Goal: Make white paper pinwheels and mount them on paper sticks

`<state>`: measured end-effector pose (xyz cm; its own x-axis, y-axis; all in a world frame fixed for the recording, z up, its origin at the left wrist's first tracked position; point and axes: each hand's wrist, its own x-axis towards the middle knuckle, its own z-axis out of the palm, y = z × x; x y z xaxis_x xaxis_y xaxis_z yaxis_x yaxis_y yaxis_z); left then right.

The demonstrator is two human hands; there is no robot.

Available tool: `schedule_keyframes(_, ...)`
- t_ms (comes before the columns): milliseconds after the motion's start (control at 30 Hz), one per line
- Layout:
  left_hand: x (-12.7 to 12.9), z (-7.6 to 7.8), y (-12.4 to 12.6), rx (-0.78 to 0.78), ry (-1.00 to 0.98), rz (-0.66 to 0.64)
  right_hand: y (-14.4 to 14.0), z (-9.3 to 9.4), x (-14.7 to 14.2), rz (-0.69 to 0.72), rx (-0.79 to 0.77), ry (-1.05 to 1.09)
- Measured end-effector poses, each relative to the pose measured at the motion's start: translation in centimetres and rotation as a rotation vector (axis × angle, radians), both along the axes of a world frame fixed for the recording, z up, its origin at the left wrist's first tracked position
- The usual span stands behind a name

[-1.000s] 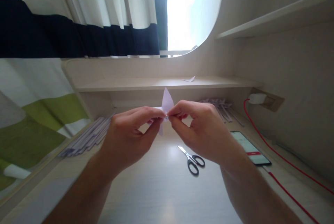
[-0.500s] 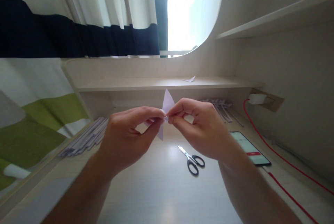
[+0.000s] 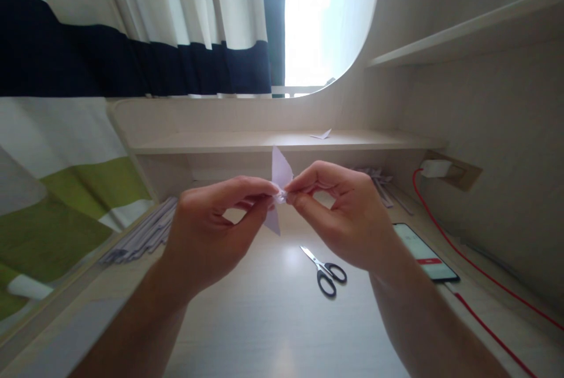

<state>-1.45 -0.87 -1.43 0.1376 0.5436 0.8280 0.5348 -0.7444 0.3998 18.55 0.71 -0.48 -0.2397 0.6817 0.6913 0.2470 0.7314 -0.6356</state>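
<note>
In the head view, the left hand (image 3: 218, 222) and right hand (image 3: 339, 210) bend inward above the table (image 3: 264, 313), thumbs and forefingers pinching a folded paper (image 3: 281, 169) whose middle they partly cover. The left hand partly hides paper strips (image 3: 138, 237) along the table's left edge; the right forearm (image 3: 412, 301) overlaps a phone (image 3: 425, 251).

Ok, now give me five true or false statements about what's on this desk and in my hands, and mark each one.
1. The left hand and right hand both pinch the folded paper. True.
2. The scissors are in the right hand. False: the scissors lie on the desk.
3. The phone has its screen lit. True.
4. The plug at the wall is black. False: the plug is white.
5. Pale strips lie along the desk's left side. True.
</note>
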Motion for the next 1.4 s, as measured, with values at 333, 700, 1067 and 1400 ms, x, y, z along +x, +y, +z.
schedule_keyframes(333, 0.0, 0.0, 0.0, 0.018, -0.055, -0.057, -0.3, 0.1, 0.1, -0.057, 0.103, -0.019)
schedule_keyframes(700, -0.1, 0.0, 0.0, 0.002, -0.07, -0.084, -0.5, 0.1, 0.1, -0.026, 0.092, -0.005)
schedule_keyframes(1067, -0.5, -0.2, 0.4, 0.04, -0.005, -0.09, -0.3, 0.1, 0.1, -0.005, 0.082, -0.001)
schedule_keyframes(1400, -1.1, 0.4, 0.3, 0.027, 0.002, -0.155, -0.6, 0.1, 0.0, 0.015, 0.087, 0.058)
